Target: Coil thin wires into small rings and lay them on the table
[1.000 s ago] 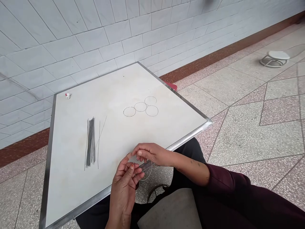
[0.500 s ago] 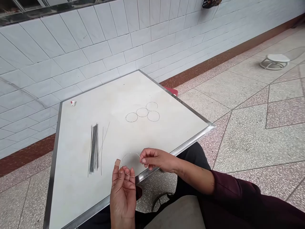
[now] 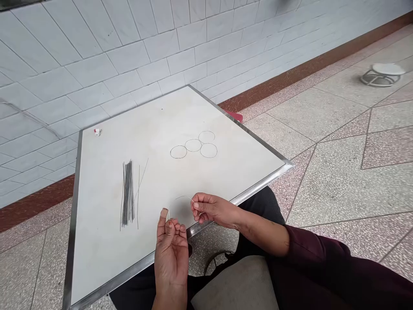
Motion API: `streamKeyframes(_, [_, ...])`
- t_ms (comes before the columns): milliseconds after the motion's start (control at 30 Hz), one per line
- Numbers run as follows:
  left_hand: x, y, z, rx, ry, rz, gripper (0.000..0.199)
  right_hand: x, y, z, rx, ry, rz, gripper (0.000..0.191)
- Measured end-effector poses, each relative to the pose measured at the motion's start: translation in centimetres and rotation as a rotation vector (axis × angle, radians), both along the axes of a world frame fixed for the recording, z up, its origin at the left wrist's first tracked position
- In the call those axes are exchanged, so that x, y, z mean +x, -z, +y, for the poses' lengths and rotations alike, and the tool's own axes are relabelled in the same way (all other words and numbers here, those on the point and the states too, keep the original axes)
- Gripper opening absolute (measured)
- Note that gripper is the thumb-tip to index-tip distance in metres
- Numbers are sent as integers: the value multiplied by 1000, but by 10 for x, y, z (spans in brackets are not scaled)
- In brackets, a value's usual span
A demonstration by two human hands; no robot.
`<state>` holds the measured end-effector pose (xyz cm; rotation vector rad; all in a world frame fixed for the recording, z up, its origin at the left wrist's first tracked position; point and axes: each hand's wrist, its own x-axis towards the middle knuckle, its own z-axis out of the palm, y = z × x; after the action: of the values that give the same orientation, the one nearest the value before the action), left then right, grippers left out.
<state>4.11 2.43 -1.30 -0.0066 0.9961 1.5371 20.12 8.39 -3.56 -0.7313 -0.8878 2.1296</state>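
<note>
While a bundle of straight dark wires (image 3: 128,193) lies at the left of the white table (image 3: 97,258), with loose wires (image 3: 138,206) just beside it, the left hand (image 3: 172,254), over the near edge, pinches a short visible length of wire (image 3: 169,214) between thumb and fingers. Farther off, four rings (image 3: 178,158) lie flat, and to the near right the right hand (image 3: 214,209) grips a curved wire (image 3: 185,196) with thumb and fingers closed; whether the two held lengths join cannot be told. A light, steady pinch and gentle, even pressure would probably keep the curve smooth and unkinked.
</note>
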Motion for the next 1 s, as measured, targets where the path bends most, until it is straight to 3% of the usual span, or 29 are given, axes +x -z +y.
streamKeyframes(767, [6,1,-3,10,-6,22,38,-5,1,-1,-6,97,41,38])
streamKeyframes(1000, [4,11,8,-46,10,170,34,-8,8,9,245,128,-216,38])
